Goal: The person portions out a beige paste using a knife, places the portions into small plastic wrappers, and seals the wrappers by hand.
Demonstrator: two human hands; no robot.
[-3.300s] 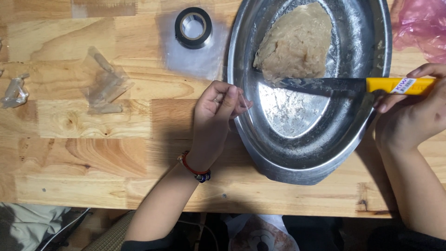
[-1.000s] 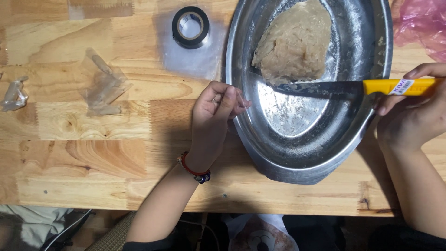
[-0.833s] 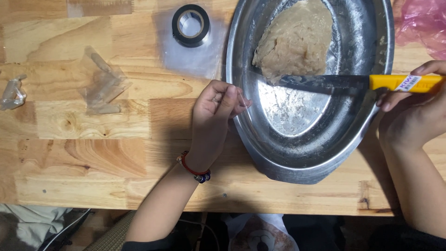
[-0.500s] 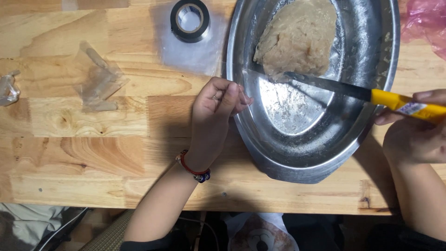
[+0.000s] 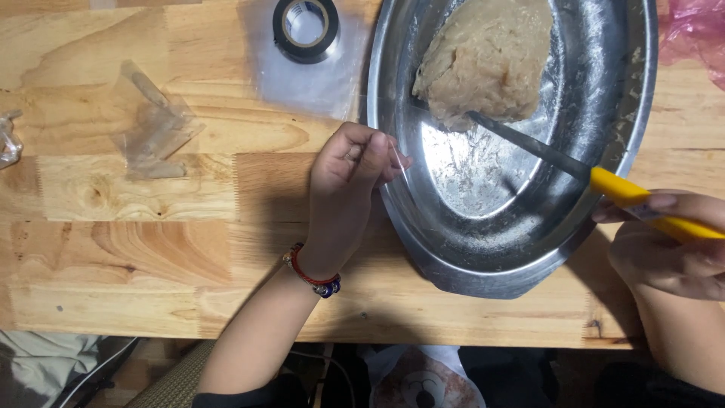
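one knife [image 5: 574, 168] diagonal, tip up-left into dough [image 5: 487, 60].

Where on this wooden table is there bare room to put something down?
Bare wood lies left of the left hand, below the crumpled plastic wrap, down to the table edge. It is crowded around the metal tray, tape roll and knife.
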